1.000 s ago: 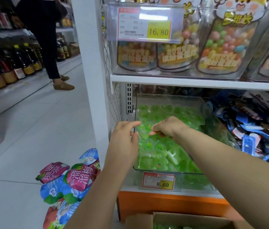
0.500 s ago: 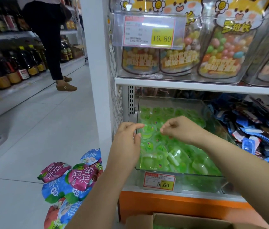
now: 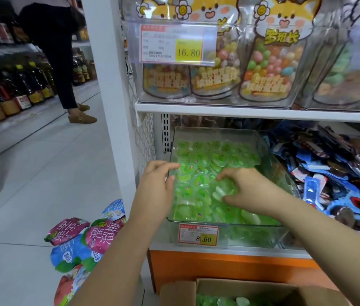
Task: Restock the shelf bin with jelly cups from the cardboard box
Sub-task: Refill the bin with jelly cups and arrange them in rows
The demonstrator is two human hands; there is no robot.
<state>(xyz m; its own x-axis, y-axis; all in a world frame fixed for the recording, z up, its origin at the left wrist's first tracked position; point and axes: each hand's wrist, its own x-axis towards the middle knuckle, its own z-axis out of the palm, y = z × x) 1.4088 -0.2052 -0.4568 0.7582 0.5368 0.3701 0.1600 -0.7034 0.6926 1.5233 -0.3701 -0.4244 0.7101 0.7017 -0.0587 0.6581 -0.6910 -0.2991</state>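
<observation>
Nearest, the open box [image 3: 263, 291] holds green cups [image 3: 205, 301]. Beyond it, the left hand [image 3: 157, 186] rests against the left wall of the bin [image 3: 252, 236], fingers loosely bent, holding nothing. Just right of it, the right hand [image 3: 245, 188] curls fingers and thumb round one of the cups that fill the bin. The bin sits on the shelf [image 3: 263, 253].

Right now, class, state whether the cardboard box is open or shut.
Open: the cardboard box has no flap over its top, and green jelly cups show inside.
</observation>
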